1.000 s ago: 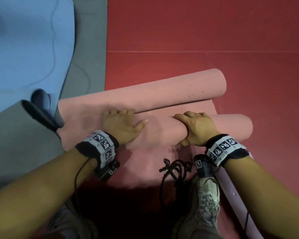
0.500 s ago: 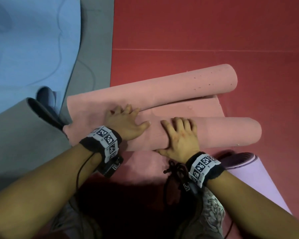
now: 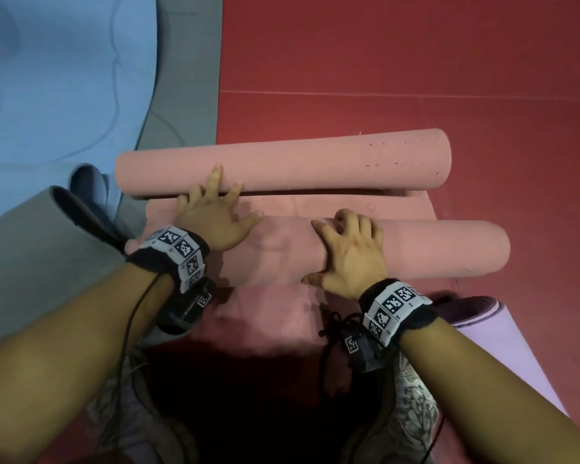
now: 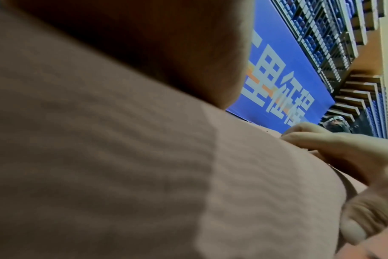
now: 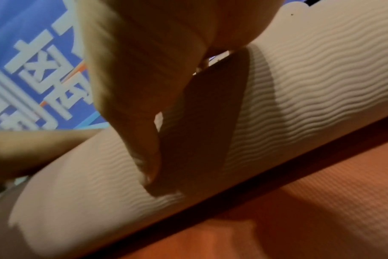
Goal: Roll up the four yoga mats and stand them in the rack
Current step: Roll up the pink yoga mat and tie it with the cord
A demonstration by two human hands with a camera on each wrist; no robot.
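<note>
A: How far along is the rolling looking?

B: The pink mat (image 3: 416,249) is lying on the red floor (image 3: 416,61) with a roll at each end and only a short flat strip between them. The right hand (image 3: 349,256) is pressing on the near roll, fingers spread and lightly bent over its top, not closing round it. The left hand (image 3: 215,219) is lying flat on the strip, its straight fingertips touching the far roll (image 3: 315,162).

A: So the grip is holding nothing?

B: Both hands are pushing rather than clasping. I'm judging this mat as nearly rolled.

A: And the others?

B: A blue mat (image 3: 64,78) and a grey mat (image 3: 31,262) are lying mostly flat at left; a purple mat (image 3: 482,329) is showing a rolled end at right. No rack is showing, so nothing is looking stowed yet.
</note>
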